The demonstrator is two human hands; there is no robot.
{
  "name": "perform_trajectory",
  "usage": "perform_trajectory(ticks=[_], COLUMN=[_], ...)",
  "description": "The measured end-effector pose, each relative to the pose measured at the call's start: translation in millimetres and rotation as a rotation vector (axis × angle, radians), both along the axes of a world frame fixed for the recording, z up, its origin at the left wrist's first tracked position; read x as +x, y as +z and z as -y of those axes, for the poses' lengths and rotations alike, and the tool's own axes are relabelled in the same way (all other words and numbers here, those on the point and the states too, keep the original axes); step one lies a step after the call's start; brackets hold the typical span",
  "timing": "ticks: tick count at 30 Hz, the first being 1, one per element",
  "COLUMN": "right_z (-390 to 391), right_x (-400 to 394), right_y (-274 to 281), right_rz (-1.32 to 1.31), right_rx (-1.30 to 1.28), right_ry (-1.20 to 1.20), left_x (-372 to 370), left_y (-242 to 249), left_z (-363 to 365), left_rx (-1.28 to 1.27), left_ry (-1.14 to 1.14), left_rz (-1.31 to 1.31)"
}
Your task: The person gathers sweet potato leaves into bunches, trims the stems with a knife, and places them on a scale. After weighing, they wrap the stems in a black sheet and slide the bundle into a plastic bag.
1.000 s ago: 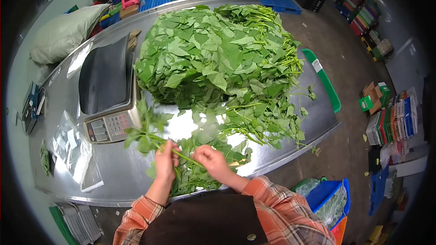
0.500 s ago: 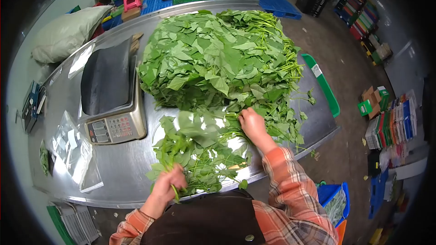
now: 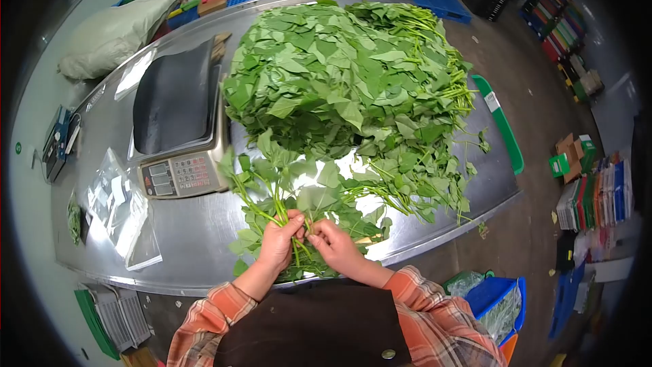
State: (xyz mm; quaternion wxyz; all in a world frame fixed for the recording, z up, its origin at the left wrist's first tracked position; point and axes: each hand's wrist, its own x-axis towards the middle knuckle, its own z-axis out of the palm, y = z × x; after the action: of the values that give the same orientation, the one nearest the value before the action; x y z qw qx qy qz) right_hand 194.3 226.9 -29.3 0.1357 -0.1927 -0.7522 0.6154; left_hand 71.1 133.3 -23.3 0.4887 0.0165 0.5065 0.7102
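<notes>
My left hand (image 3: 277, 245) is closed round a small bunch of leafy green stems (image 3: 275, 187), whose leaves fan out away from me. Close beside it, my right hand (image 3: 335, 248) has thumb and fingers pinched at the stems on the bunch's right side; a leaf there is blurred. Under and around both hands lie loose leafy stems (image 3: 370, 221) on the metal table (image 3: 183, 238). Beyond them rises a big heap of leafy greens (image 3: 326, 75), with cut stem ends bundled along its right side.
Left of the heap stands a digital scale (image 3: 180, 175) with a black platform. Clear plastic bags (image 3: 122, 211) lie at the table's left. A green strip (image 3: 499, 124) rests at the right edge. On the floor at lower right is a blue crate (image 3: 499, 306).
My right hand has come back from the heap's front edge to meet my left hand. The left hand has moved slightly right and away from me with its bunch. The view has shifted a little.
</notes>
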Motion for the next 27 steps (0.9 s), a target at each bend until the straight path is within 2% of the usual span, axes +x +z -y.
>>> perform_trajectory(ticks=[3, 4, 10, 13, 14, 17, 19, 20, 21, 22, 23, 25, 27], right_z=[2, 2, 0, -1, 1, -4, -7, -3, -2, -2, 1, 0, 14], right_x=[0, 1, 0, 8, 8, -5, -13, -20, -22, -18, -12, 5, -2], right_y=[-4, 0, 9, 26, 28, 21, -11, -25, -37, -26, -7, 8, -20], right_rz=[-0.170, -0.108, -0.265, -0.344, -0.337, 0.043, -0.088, -0.156, -0.211, -0.149, -0.111, -0.377, -0.591], right_rx=[0.290, 0.286, 0.215, 0.384, 0.359, -0.081, -0.081, -0.015, 0.063, -0.204, -0.479, -0.200, 0.253], right_ry=[0.014, 0.019, -0.034, 0.085, 0.050, -0.077, -0.148, -0.184, -0.234, -0.260, -0.296, -0.272, -0.260], left_x=[3, 5, -4, -20, -23, -12, 3, 14, 21, 16, 3, 6, -42], left_y=[5, 7, 1, -10, -11, 15, 20, 36, 29, 27, 3, 10, -33], left_z=[0, 0, 1, 4, 8, 6, 6, 1, 0, -1, 8, -2, 11], left_rx=[-0.065, -0.078, -0.083, -0.138, -0.154, -0.283, -0.346, -0.446, -0.400, -0.399, -0.376, -0.212, -0.205], left_ry=[-0.040, -0.056, 0.011, 0.068, 0.037, -0.220, -0.348, -0.330, -0.205, -0.295, -0.304, -0.117, -0.079], left_rz=[-0.002, 0.000, 0.007, -0.083, -0.128, -0.377, -0.535, -0.530, -0.429, -0.414, -0.333, 0.040, 0.072])
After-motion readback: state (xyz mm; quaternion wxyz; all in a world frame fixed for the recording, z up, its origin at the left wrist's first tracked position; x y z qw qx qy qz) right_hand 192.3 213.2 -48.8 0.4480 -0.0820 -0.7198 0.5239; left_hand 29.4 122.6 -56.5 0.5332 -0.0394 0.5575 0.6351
